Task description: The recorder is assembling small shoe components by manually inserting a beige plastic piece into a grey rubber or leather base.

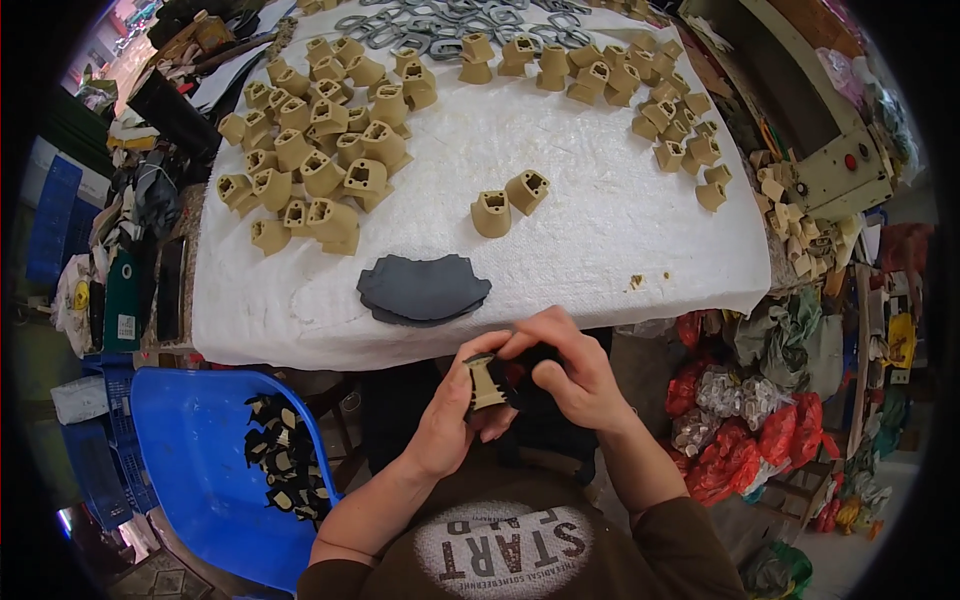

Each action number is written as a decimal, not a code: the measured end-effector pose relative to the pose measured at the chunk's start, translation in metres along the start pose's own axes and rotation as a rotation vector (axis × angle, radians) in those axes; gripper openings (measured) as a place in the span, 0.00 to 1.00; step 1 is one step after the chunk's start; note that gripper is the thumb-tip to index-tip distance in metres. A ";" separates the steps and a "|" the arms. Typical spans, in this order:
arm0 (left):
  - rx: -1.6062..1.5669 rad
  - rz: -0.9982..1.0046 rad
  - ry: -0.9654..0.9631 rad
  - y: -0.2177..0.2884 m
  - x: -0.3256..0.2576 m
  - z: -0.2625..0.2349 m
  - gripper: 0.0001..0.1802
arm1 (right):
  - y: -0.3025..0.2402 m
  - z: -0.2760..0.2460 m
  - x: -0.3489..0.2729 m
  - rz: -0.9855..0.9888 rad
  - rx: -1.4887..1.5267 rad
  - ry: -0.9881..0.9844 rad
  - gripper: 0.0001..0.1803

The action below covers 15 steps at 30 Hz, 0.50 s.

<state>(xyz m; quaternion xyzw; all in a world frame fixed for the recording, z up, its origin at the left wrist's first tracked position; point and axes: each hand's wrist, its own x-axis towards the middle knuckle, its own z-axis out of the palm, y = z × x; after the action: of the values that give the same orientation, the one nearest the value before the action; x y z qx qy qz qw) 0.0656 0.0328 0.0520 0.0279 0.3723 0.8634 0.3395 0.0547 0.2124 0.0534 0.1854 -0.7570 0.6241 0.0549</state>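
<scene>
In front of my body, my left hand is closed around a tan shoe heel with black cover material wrapped about its sides. My right hand is at its right, fingers bent, thumb and fingertips against the black material; just what they pinch is partly hidden. On the white-covered table edge just beyond lies a stack of dark grey curved cover pieces. Two bare tan heels stand on the table beyond that stack.
The white table cover holds many tan heels at left and more at right. Grey loops lie at the far edge. A blue tub with black-covered heels stands left. Red bags lie right.
</scene>
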 end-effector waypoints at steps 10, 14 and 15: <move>-0.317 -0.325 0.044 -0.002 -0.001 0.001 0.26 | -0.016 0.014 -0.007 -0.061 -0.198 -0.076 0.08; -0.392 -0.281 -0.113 -0.001 0.000 0.002 0.25 | -0.013 0.015 -0.008 -0.042 0.021 -0.071 0.06; -0.325 -0.290 0.014 0.001 0.000 0.008 0.24 | -0.016 0.016 -0.008 -0.078 -0.111 -0.043 0.06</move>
<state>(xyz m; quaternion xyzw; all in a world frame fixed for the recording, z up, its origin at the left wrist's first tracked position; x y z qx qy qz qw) 0.0672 0.0372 0.0582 -0.0871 0.2310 0.8544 0.4573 0.0700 0.1960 0.0617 0.2250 -0.7837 0.5743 0.0731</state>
